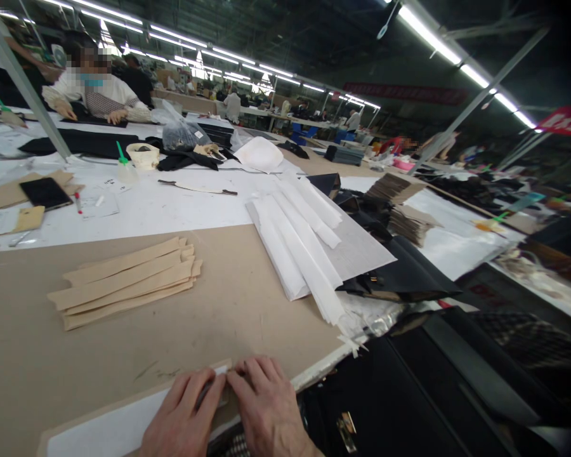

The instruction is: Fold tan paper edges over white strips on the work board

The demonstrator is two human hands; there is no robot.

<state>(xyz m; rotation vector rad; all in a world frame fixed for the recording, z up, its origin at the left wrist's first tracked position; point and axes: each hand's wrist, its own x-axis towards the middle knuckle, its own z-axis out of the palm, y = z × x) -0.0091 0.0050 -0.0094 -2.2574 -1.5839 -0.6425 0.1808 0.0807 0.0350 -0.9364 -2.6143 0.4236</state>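
Observation:
Along the table's front edge lies a long white strip (109,426) on a slightly wider tan piece. My left hand (183,412) is over its right end, fingers bent and pressed together on the strip. Right beside it, almost touching, my right hand (266,406) has curled fingers, with thumb and forefinger at the strip's end corner. The undersides of both hands are hidden. A bit of dark checked material (238,445) shows below, between my wrists. Farther back on the brown board (247,304) lies a stack of tan strips (128,279).
White sheets and strips (299,247) lie right of centre. Black bag pieces (409,374) with metal clasps fill the front right. A dark phone (46,192), a glue bottle (125,168) and a curved strip (197,188) lie farther back. A masked person (95,95) works across the table.

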